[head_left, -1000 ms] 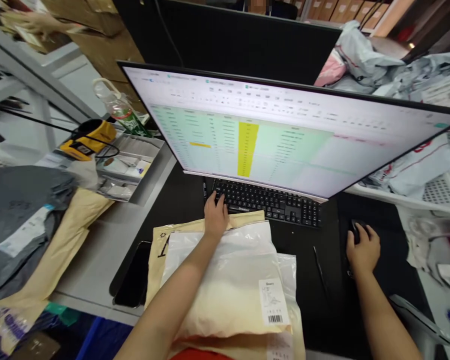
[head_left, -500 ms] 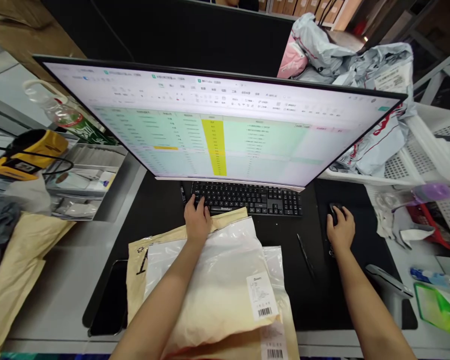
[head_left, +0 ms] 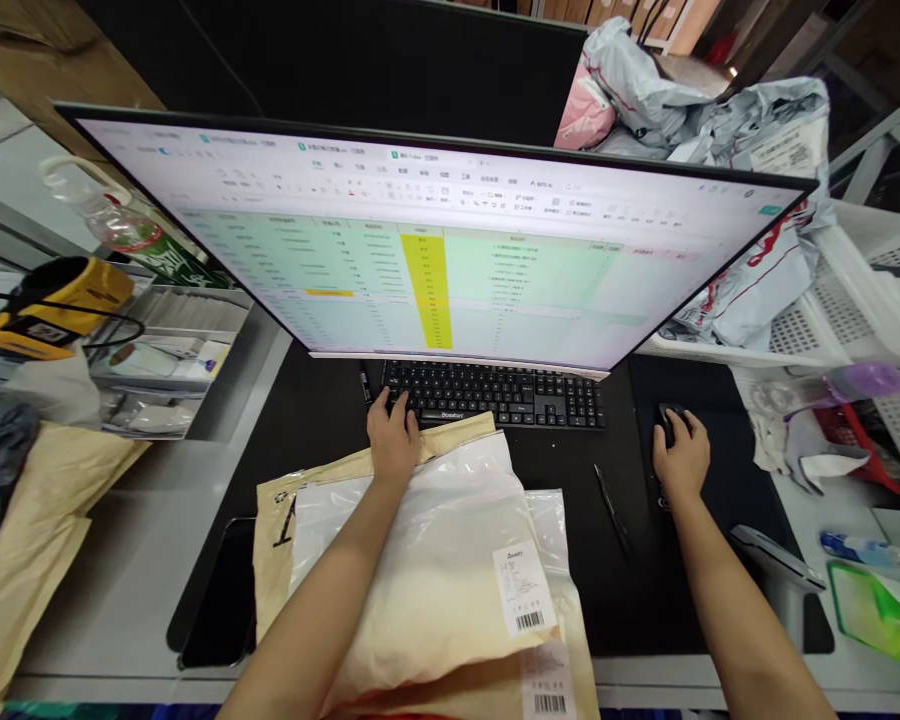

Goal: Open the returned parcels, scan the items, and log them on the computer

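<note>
My left hand [head_left: 394, 437] rests at the left end of the black keyboard [head_left: 487, 393], fingers apart on its keys. Beneath my left forearm lie packages in clear plastic bags [head_left: 427, 560] with white barcode labels, over a tan mailer [head_left: 274, 560]. My right hand [head_left: 681, 455] is curled over a black computer mouse [head_left: 669, 420] on a dark mat [head_left: 727, 480]. Behind the keyboard stands a wide monitor [head_left: 525, 290] with a spreadsheet that has a yellow column; its text is too small to read.
A pen [head_left: 611, 510] lies left of the mat, and a phone [head_left: 221, 600] at the desk's left front. A yellow scanner [head_left: 60, 300], a green-labelled bottle [head_left: 146, 235] and an open box [head_left: 217, 390] stand left. White baskets [head_left: 847, 310] and grey mailing bags [head_left: 765, 140] fill the right.
The camera view has shifted very slightly. Both hands stay in place on the keyboard and the mouse.
</note>
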### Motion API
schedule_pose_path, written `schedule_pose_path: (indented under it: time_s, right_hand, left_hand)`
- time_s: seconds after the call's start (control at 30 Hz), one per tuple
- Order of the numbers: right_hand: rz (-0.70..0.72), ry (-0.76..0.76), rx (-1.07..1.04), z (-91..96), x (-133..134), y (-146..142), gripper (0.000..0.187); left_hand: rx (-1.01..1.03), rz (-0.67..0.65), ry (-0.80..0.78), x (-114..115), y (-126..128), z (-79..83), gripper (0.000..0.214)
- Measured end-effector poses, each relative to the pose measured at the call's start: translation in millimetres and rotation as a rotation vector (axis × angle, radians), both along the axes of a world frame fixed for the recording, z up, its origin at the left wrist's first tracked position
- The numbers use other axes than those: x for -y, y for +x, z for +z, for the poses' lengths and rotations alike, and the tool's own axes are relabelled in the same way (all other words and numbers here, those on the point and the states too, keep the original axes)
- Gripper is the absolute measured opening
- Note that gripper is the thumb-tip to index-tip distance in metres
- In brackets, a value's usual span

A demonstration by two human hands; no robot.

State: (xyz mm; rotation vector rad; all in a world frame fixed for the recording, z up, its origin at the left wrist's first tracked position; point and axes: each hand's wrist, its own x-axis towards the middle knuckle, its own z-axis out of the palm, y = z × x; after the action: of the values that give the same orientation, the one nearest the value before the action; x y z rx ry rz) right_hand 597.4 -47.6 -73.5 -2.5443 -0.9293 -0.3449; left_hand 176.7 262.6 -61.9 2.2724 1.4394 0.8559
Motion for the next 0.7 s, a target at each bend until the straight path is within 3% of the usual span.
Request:
schedule_pose_path:
  time_s: [0.33,0.7]
  right_hand:
    - [-0.012,-0.002,0.008,5.2,-2.0,-4.5,0.052]
    - [-0.013,-0.027,0.029,-7.7,7.4,6.2,0.066]
  left_hand:
    - [0.000,0.010,0.022,-1.6,0.4,-2.5,0.041]
    - [0.121,0.035,-0.028,-1.8,-6.3,-4.5,0.045]
